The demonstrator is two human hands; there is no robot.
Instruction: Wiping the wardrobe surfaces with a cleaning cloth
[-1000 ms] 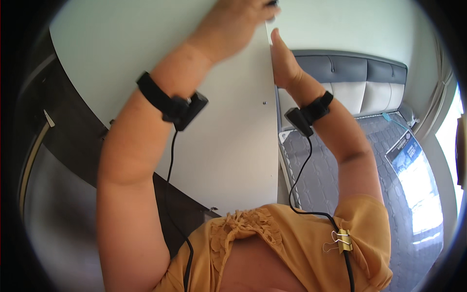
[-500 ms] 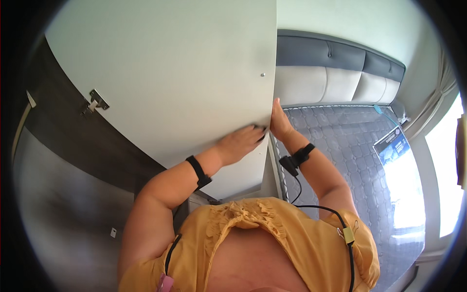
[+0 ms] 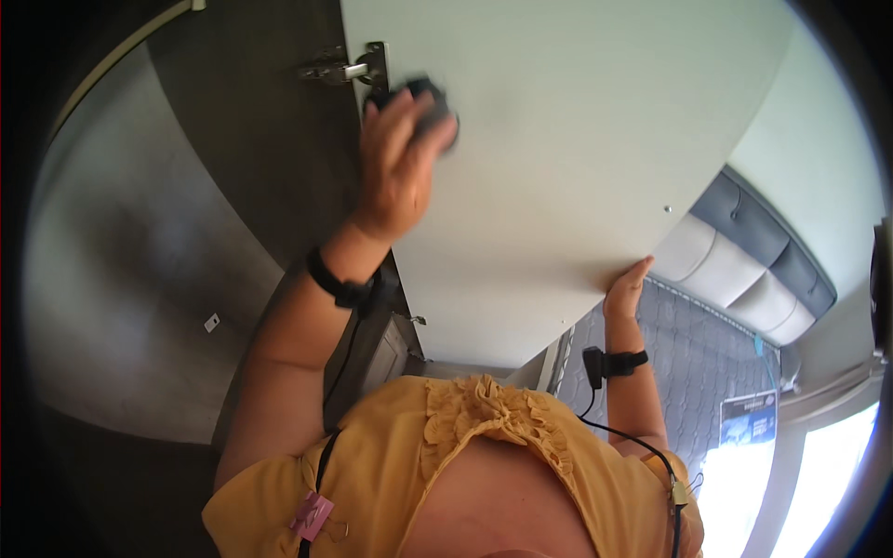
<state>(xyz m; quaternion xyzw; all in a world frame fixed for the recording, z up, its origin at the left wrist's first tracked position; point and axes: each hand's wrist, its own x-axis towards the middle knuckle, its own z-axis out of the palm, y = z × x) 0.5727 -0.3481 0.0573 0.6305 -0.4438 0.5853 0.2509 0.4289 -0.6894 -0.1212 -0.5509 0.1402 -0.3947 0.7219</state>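
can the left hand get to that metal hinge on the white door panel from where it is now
Probably yes. The left hand is raised against the white door panel, gripping a small dark object, just right of and below the metal hinge. Nothing lies between them; only the held object occupies its fingers.

Two hands are up at one pale cabinet door (image 3: 558, 167): the left hand (image 3: 395, 167) and the right hand (image 3: 625, 290), with one black wrist strap on each arm. One metal hinge (image 3: 349, 67) shows at the door's edge, and one dark object (image 3: 430, 104) sits under the left fingers. One grey padded headboard (image 3: 753, 270) and one mattress (image 3: 698, 372) make up the rest.
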